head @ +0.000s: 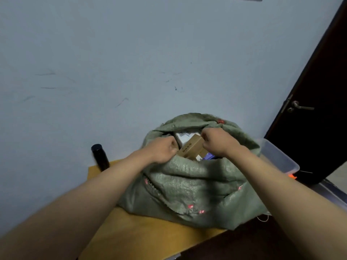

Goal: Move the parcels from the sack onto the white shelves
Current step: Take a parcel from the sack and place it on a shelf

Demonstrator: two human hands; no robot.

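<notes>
A green woven sack (187, 186) sits on a yellow-topped table (142, 235) against the wall, its mouth open. Inside it a brown cardboard parcel (191, 148) lies tilted, with a white parcel (185, 136) bearing a printed code behind it and something purple (209, 157) to the right. My left hand (163, 149) is curled at the left end of the brown parcel and grips it by the sack's rim. My right hand (216, 140) grips the parcel's right end with curled fingers. No white shelves are in view.
A black cylindrical bottle (100, 156) stands at the table's back left, by the wall. A clear plastic bin (277, 156) sits right of the sack. A dark door (315, 102) with a metal handle (298, 106) fills the right side.
</notes>
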